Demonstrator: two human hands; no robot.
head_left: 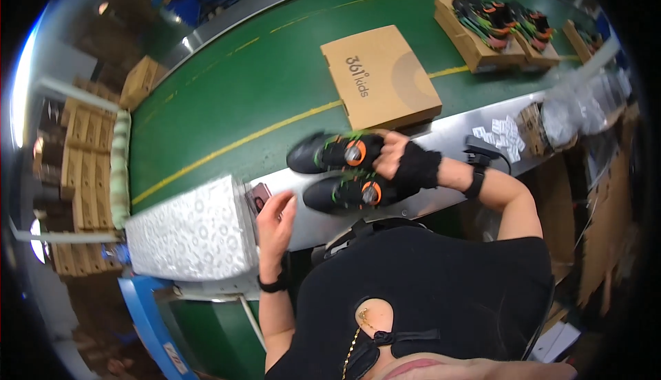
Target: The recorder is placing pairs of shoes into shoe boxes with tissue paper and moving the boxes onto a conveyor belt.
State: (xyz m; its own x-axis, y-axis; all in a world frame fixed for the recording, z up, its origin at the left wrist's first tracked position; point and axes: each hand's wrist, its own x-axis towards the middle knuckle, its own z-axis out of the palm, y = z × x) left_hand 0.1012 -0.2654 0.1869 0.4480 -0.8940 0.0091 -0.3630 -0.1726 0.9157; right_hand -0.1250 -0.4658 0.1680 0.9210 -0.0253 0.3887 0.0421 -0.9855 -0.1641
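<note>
gripping two black shoes (344,170) over the belt's metal edge (441,135), right hand (406,163) fingers closed; left hand (275,215) fingers open.

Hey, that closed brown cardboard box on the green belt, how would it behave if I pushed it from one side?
The cardboard box lies flat and low with its lid shut, so it probably slides or pivots rather than tipping. Its walls look stiff, so it likely keeps its shape. Weight cannot be told; similar boxes farther along carry shoes on top.

Bright overhead light — edges bent, dark, perhaps slightly blurred.
</note>
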